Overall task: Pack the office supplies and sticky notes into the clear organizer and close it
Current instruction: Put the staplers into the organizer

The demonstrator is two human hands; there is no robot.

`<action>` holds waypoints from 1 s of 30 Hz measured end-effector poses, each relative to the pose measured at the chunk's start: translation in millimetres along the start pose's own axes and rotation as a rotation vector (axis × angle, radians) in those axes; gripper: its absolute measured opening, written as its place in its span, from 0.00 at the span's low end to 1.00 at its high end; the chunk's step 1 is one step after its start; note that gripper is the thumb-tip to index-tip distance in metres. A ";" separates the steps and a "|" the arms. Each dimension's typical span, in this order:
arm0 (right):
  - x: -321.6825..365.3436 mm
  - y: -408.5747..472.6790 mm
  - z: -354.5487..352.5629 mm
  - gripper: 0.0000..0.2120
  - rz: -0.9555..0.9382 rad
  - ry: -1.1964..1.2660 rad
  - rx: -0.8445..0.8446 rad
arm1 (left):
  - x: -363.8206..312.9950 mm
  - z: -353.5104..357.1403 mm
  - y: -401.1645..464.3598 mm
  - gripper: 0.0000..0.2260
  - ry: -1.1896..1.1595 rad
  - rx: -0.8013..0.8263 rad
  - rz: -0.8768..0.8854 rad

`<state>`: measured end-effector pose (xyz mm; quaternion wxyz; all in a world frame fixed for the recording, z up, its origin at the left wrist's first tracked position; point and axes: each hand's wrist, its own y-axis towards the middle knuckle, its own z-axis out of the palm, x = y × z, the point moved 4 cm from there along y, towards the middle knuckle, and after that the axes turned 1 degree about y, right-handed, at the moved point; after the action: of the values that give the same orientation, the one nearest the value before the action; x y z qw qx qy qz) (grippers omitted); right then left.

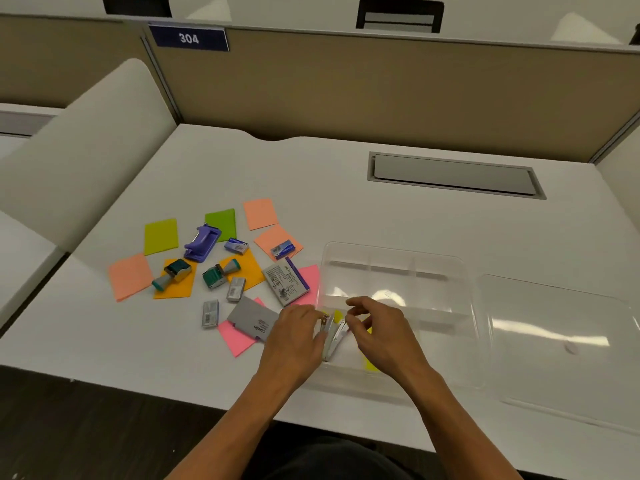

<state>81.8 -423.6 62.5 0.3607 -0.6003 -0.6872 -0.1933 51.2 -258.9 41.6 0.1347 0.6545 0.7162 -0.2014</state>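
1. The clear organizer (394,271), a rigid see-through plastic tray with divider walls, lies on the white desk (346,174) under and beyond both hands, its long axis running away from the person.
2. Its flat clear lid (561,341) lies just right of the right hand (381,330).
3. The left hand (294,334) grips a small grey metal stapler (332,336), lengthwise toward the far edge; the right hand's fingers pinch its front end.
4. Left of the left hand, a grey box (254,318) reads "Camlin".

Bright, even overhead light glares on the clear lid (554,341); wide-angle edges bow, slightly soft.
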 end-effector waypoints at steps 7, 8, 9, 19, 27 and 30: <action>42.1 15.4 46.2 0.16 -0.076 -0.035 0.106 | 65.3 -28.5 0.1 0.20 0.028 -0.024 -0.146; 47.6 17.7 51.8 0.17 -0.084 -0.045 0.119 | 73.3 -32.8 0.7 0.21 0.030 -0.027 -0.161; 53.1 20.2 57.5 0.17 -0.091 -0.058 0.133 | 81.2 -37.4 1.0 0.21 0.022 -0.030 -0.180; 102.0 58.1 126.3 0.21 -0.168 -0.157 0.294 | 158.5 -65.4 7.7 0.29 -0.013 0.022 -0.245; 127.8 97.4 184.3 0.28 -0.182 -0.272 0.332 | 205.4 -54.5 26.3 0.31 0.115 0.122 -0.195; 132.2 107.6 199.5 0.32 -0.185 -0.347 0.326 | 213.3 -50.5 30.8 0.31 0.102 0.125 -0.157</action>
<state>130.5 -171.6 8.0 0.3102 -0.4927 -0.8130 -0.0062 62.5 -45.2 -14.6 0.0408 0.6130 0.7572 -0.2221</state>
